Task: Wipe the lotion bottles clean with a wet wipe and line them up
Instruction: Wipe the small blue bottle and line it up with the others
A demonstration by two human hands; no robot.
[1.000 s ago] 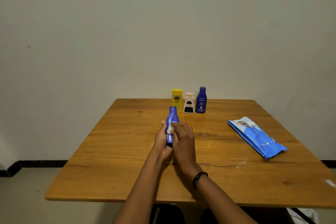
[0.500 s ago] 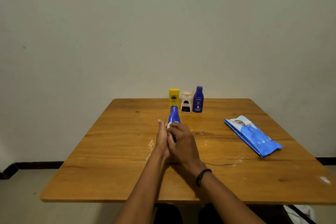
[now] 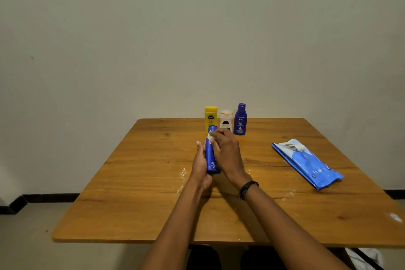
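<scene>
My left hand (image 3: pixel 200 165) grips a dark blue lotion bottle (image 3: pixel 211 158) from its left side, holding it above the middle of the table with its cap end pointing away from me. My right hand (image 3: pixel 228 153) lies over the bottle's upper part and pinches a small white wet wipe (image 3: pixel 210 137) against it near the cap. Three bottles stand in a row at the table's far edge: a yellow bottle (image 3: pixel 210 116), a small white bottle (image 3: pixel 226 119) and a blue Nivea bottle (image 3: pixel 240 119).
A blue wet wipe pack (image 3: pixel 306 165) lies on the right side of the wooden table (image 3: pixel 135 182), its flap peeled open. White smears mark the wood near my hands and at the right front. A plain wall stands behind the table.
My right hand with the wipe has slid up the bottle from its middle toward the cap end. More of the bottle's lower body now shows between my hands.
</scene>
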